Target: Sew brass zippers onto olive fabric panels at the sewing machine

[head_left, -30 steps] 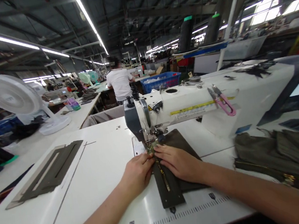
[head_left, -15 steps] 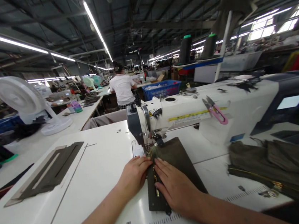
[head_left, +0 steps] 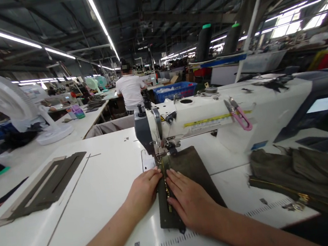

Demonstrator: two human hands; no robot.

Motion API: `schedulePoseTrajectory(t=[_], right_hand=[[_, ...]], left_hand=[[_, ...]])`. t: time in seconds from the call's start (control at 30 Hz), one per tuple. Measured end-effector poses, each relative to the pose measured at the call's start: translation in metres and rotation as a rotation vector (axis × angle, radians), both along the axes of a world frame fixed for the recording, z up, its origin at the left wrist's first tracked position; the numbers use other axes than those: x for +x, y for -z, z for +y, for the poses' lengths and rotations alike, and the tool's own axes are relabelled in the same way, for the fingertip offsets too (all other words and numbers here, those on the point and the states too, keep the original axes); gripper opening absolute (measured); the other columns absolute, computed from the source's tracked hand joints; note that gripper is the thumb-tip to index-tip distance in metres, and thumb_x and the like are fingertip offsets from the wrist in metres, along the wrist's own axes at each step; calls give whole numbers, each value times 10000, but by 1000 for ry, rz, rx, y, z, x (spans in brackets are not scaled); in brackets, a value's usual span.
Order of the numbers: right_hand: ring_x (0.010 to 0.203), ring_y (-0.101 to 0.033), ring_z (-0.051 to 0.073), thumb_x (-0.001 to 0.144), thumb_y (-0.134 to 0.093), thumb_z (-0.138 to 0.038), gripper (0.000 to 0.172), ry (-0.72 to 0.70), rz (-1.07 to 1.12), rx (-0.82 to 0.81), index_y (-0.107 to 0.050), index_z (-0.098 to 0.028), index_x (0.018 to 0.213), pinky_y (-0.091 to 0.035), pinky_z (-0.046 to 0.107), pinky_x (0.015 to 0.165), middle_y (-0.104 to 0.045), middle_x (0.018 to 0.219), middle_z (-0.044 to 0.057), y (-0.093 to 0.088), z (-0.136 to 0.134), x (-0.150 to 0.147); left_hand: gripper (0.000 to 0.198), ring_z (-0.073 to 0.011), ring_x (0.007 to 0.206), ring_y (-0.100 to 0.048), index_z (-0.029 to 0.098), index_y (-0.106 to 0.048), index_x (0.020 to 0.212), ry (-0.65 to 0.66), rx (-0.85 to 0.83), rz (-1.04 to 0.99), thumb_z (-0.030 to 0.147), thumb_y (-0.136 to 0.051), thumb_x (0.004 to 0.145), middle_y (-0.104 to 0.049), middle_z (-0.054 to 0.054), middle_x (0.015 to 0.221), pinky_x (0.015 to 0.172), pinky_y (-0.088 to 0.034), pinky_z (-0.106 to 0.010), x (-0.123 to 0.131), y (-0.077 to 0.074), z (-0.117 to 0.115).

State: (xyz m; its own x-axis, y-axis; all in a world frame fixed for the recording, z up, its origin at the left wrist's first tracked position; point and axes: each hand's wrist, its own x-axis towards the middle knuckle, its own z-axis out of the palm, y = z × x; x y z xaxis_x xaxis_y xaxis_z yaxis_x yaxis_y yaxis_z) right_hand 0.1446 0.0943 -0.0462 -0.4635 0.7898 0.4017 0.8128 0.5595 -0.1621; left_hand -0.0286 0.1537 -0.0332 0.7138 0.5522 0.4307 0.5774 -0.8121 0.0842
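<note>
A dark olive fabric panel (head_left: 197,166) with a brass-toothed zipper (head_left: 167,189) along its left side lies under the needle area of a white sewing machine (head_left: 206,110). My left hand (head_left: 143,186) is at the panel's left edge, fingers together and closed on that edge close to the presser foot (head_left: 163,154); its thumb is mostly hidden. On top of the panel, just right of the zipper, my right hand (head_left: 192,198) lies flat with fingers stretched forward and the thumb apart, touching near the zipper. The needle tip is too small to make out.
Stacked cut fabric pieces (head_left: 47,187) lie at left. A bunched olive fabric with a zipper (head_left: 303,174) sits at right. Pink-handled thread snips (head_left: 240,116) rest against the machine arm. A white fan (head_left: 10,101) stands far left. Ahead, a person (head_left: 130,89) sits near a blue crate (head_left: 175,91).
The whole view has shifted slightly, so the machine and table appear a little left and higher. Both hands keep nearly the same places on the panel.
</note>
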Motion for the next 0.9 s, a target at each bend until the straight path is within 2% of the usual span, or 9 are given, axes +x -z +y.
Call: schedulePoseTrajectory(t=[0.17,0.43,0.63,0.7,0.77,0.83,0.9], right_hand=[[1222,-383,321,848,-411,-219,448,-9,2,-10,-506,46,1198,-334,439,1026,-431,1287,254,-1,1,1],[1187,-436,296,836,-393,-167,407,-53,15,69,-532,28,1165,-382,446,995,-499,1242,231,2,11,8],[1075,-476,267,785,-481,-172,424,-48,93,-19,-502,-54,1191,-417,438,925,-546,1140,173,-14,22,11],[997,-478,268,742,-521,-190,386,-34,88,-50,-549,-89,1113,-430,443,862,-550,1055,147,-20,27,9],[933,-472,258,719,-530,-194,263,-19,94,-53,-591,-110,961,-427,430,817,-546,978,126,-22,34,5],[893,-468,242,707,-526,-185,146,-17,134,-43,-570,-128,835,-418,406,796,-543,915,106,-20,40,2],[838,-476,218,679,-534,-156,104,6,226,-58,-522,-146,782,-420,367,755,-538,850,79,-16,47,1]], left_hand=[[332,-208,978,-594,140,-565,1029,0,-11,21,18,-432,751,-613,-107,1061,861,-510,-360,2,-1,2],[314,-218,948,-590,129,-559,1025,-23,-52,90,46,-481,733,-605,-107,1048,848,-508,-367,8,-6,6],[309,-221,928,-588,138,-541,1046,-42,-78,55,85,-459,753,-594,-103,1050,827,-507,-373,6,-2,5],[320,-220,936,-582,142,-536,1042,-35,-86,15,78,-445,742,-591,-100,1046,828,-503,-369,5,-1,3],[325,-216,939,-578,146,-535,1027,-29,-91,-19,69,-438,727,-591,-99,1042,832,-497,-367,4,0,2],[321,-212,920,-583,142,-536,1013,-29,-90,-37,64,-428,722,-594,-100,1023,822,-498,-366,3,1,2],[316,-211,879,-592,133,-537,1019,-27,-83,-36,69,-422,732,-599,-103,995,794,-506,-368,3,1,2]])
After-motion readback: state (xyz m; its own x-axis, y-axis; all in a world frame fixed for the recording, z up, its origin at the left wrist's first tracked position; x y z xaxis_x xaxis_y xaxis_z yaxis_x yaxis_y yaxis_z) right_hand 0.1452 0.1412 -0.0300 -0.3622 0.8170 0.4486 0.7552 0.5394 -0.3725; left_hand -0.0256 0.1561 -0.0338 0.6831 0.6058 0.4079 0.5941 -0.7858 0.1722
